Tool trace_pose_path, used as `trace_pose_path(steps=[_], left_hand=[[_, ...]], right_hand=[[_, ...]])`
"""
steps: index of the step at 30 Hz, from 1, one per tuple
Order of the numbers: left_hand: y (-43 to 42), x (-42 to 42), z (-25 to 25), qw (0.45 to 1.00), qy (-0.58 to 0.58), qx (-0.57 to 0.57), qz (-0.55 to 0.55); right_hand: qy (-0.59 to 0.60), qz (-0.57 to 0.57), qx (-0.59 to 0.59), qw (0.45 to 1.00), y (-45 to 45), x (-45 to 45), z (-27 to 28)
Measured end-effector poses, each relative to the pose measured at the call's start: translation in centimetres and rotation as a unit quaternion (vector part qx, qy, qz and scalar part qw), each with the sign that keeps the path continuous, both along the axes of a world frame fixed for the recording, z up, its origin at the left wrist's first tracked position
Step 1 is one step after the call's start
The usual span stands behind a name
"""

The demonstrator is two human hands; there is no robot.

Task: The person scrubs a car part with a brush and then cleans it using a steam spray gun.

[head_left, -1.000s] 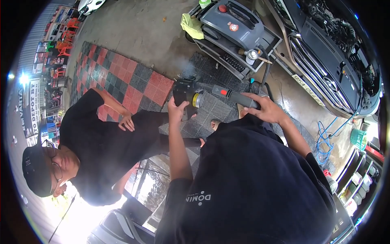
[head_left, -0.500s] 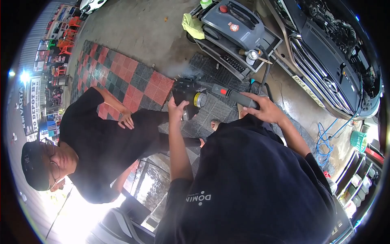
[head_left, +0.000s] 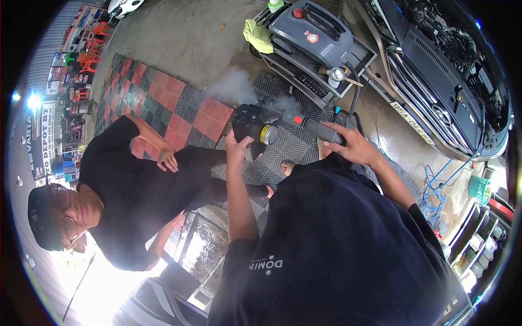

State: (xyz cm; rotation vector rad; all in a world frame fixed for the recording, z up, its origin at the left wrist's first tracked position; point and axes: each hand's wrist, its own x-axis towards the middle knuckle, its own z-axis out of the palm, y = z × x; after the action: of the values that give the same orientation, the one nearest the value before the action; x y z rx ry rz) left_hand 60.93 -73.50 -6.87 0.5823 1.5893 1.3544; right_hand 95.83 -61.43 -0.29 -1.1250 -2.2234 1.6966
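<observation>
My left hand (head_left: 238,145) is closed around a black plastic car part (head_left: 246,120) with a yellow-labelled round end. My right hand (head_left: 353,145) grips the dark grey handle of a steam gun (head_left: 321,131), which has a red button on it. The gun's front end lies beside the top of the car part, and its tip is hard to make out. White steam (head_left: 232,86) drifts beyond the part, over the floor tiles.
A grey steam machine (head_left: 312,32) sits on a black cart (head_left: 296,81) with a spray can (head_left: 336,76) and a yellow cloth (head_left: 258,36). A car (head_left: 435,92) with its bonnet up stands at right. Close at left is another person (head_left: 136,179). A blue hose (head_left: 432,187) lies coiled.
The steam has spread into a larger, thicker cloud. The other person's head has turned slightly. My hands and what they hold have barely moved.
</observation>
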Motion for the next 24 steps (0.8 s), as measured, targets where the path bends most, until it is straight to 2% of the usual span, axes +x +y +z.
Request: trace_pose_path(steps=[6,9,12,14,19,21,24], left_hand=[[0.0,0.5,0.3,1.0,0.017,-0.001,-0.008],[0.3,0.4,-0.4,0.999,0.034,0.018,-0.005],[0.3,0.4,-0.3,0.999,0.044,0.019,-0.008],[0.5,0.2,-0.5,0.999,0.046,0.014,-0.003],[1.1,-0.2,0.1,0.999,0.044,-0.01,0.001],[1.2,-1.3,-1.5,0.993,0.116,0.0,0.008],[2.2,-2.2,-1.9,0.991,0.125,0.044,0.033]], right_hand=[[-0.018,-0.008,-0.006,1.0,0.2,0.2,0.4],[0.015,-0.007,0.02,1.0,0.3,0.4,0.1],[-0.032,-0.008,0.008,0.999,0.6,0.4,0.2],[0.04,-0.002,0.002,0.999,1.0,0.7,-0.2],[0.032,-0.01,0.016,0.999,1.5,0.7,0.0],[0.044,0.001,0.001,0.999,2.1,0.5,0.2],[0.043,0.014,-0.017,0.999,2.9,0.3,0.6]])
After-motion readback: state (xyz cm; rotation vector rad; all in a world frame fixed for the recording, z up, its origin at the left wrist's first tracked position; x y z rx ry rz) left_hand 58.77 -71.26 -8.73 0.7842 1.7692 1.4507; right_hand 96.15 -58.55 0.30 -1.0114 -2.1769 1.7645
